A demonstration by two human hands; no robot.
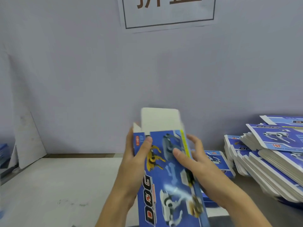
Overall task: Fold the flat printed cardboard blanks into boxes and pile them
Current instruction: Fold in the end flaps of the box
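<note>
You are holding a blue printed carton (pixel 165 169), the one with "DOG" lettering and robot dogs on its face, up in front of you over the pale worktable (pixel 49 185). It is partly opened into a sleeve, with its far end away from you and the white top flap (pixel 159 119) standing up unfolded.

Your left hand (pixel 136 154) is gripping the carton's left edge, thumb curled over the printed face and the other fingers hidden behind the side panel. Your right hand (pixel 195 163) is lying against the right edge by the yellow strip, fingers spread and nearly straight; it is pressing or steadying, not pinching, though motion blur is making the contact hard to judge.

To your right, the stack of flat printed blanks (pixel 270 154) is leaning and fanned out on the table, well apart from your hands.

This carton is likely handling as light, thin board: stiff along the panels, weak at the scored creases, and probably slick where the print is glossy. Judging from that, you are best holding it at the long side edges near the corners, so that squeezing squares the sleeve instead of denting a face. The white flap probably wants bending at its score line, not mid-panel.
</note>
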